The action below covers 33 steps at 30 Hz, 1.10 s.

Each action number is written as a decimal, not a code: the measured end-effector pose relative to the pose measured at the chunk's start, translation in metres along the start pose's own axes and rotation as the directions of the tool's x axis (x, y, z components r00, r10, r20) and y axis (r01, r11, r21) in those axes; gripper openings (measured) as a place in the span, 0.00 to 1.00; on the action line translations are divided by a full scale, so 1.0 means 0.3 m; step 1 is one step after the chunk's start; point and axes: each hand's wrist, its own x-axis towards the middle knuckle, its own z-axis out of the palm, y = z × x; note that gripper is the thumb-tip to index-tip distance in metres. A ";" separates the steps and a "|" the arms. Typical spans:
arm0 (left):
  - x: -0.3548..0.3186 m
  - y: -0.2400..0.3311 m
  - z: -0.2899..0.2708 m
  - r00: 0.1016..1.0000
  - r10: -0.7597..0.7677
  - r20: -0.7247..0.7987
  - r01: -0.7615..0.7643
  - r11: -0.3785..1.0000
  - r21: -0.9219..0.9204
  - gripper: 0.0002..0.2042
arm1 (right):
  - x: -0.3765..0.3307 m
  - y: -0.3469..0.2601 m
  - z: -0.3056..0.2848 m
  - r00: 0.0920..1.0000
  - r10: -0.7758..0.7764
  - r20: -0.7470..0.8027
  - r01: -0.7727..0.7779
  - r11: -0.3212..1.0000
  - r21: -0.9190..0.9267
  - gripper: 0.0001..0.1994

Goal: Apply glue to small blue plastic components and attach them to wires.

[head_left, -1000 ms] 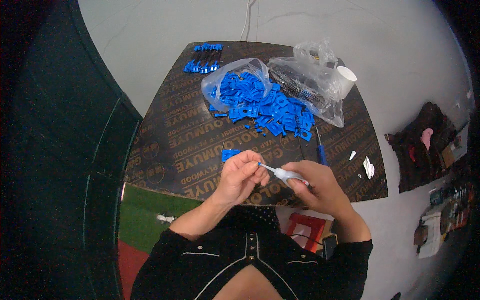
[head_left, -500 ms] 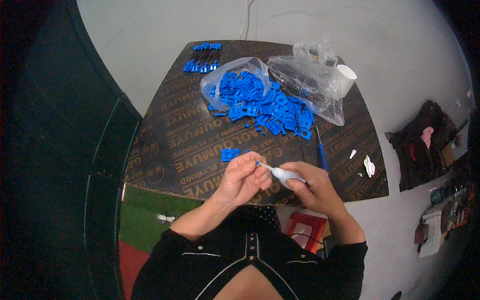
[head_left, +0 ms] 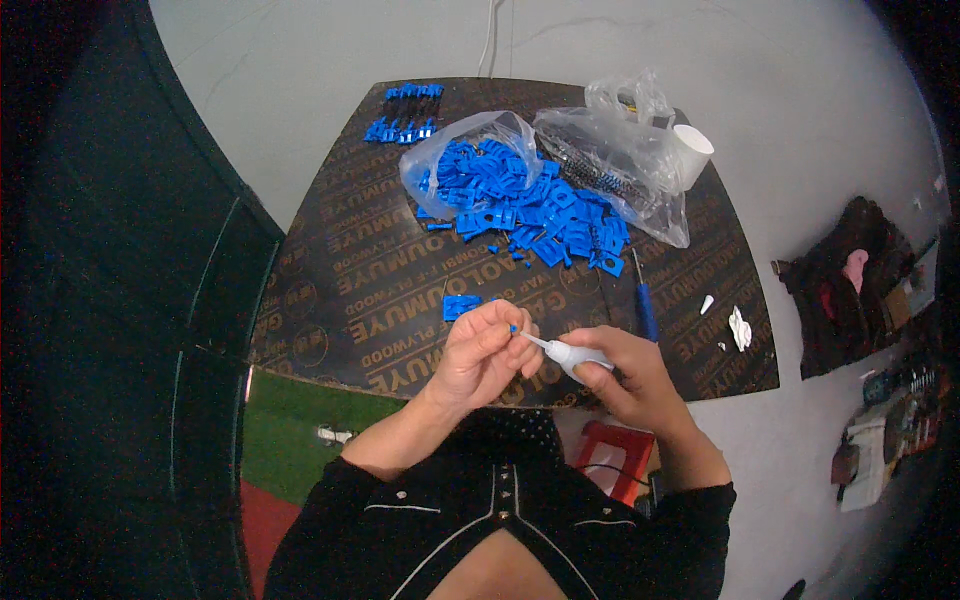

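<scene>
Over the near part of the dark table (head_left: 340, 345), I watch two bare hands working close together. The left hand (head_left: 483, 348) has its thumb and forefinger clamped on a small blue piece (head_left: 513, 329); the right hand (head_left: 627, 372) has its fingers wrapped round a white bottle (head_left: 577, 357), its thin spout aimed left at that piece. I can't tell whether the spout touches it or stops just beside it. Over the last second, the right hand and bottle have shifted only slightly left, baring more of the blue screwdriver (head_left: 647, 315) beyond them. The blue piece has stayed in the left pinch, so I judge that the spout and piece remain lined up and the same step is in hand. Just beyond the left hand, a flat blue part (head_left: 460, 307) lies on the table, well apart from the heap of blue parts (head_left: 565, 220) farther back.
</scene>
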 end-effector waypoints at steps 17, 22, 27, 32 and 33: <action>-0.007 -0.002 -0.021 0.999 0.046 0.008 -0.046 0.999 0.028 0.07 | 0.014 -0.018 -0.004 0.999 -0.035 0.002 0.035 0.996 -0.080 0.13; -0.007 0.000 -0.019 0.997 0.083 0.012 -0.083 0.992 0.093 0.08 | 0.012 -0.017 -0.005 1.000 -0.029 -0.001 0.029 0.995 -0.099 0.13; -0.010 -0.002 -0.024 0.993 0.114 -0.002 -0.112 0.979 0.169 0.08 | 0.016 -0.030 -0.012 1.000 -0.030 0.005 0.031 0.993 -0.112 0.12; -0.014 -0.003 -0.027 0.986 0.165 0.005 -0.160 0.950 0.269 0.08 | 0.019 -0.051 -0.024 1.000 0.007 0.014 -0.006 0.994 -0.109 0.12; -0.015 -0.004 -0.027 0.984 0.176 0.000 -0.169 0.942 0.291 0.07 | 0.019 -0.051 -0.027 1.000 -0.006 0.014 0.008 0.991 -0.130 0.12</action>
